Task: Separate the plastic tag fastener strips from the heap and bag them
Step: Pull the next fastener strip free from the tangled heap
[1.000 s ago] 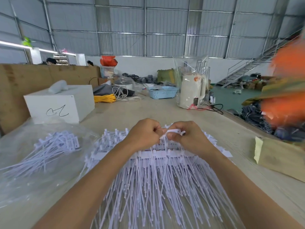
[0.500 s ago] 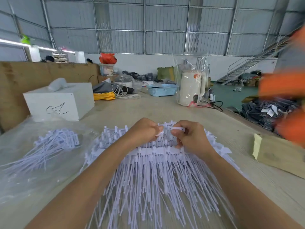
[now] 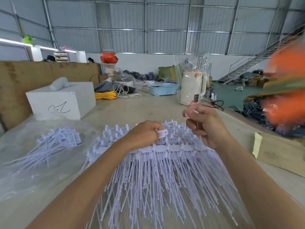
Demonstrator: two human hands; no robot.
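- The left hand (image 3: 145, 135) rests low on the heap of white plastic tag fastener strips (image 3: 158, 171), fingers curled shut on one strip's flat white head tab (image 3: 162, 134).
- The right hand (image 3: 205, 125) is raised above the heap's far edge, fingers pinched closed around a single thin white fastener strip (image 3: 189, 111).
- The heap fans toward the person on the beige wooden table (image 3: 132, 109).
- A clear plastic bag (image 3: 24, 171) holding separated strips lies just left of the heap.
- Bare tabletop stretches beyond the hands; a white box (image 3: 61, 100) stands far left, a tan cardboard piece (image 3: 280, 152) near the right edge.
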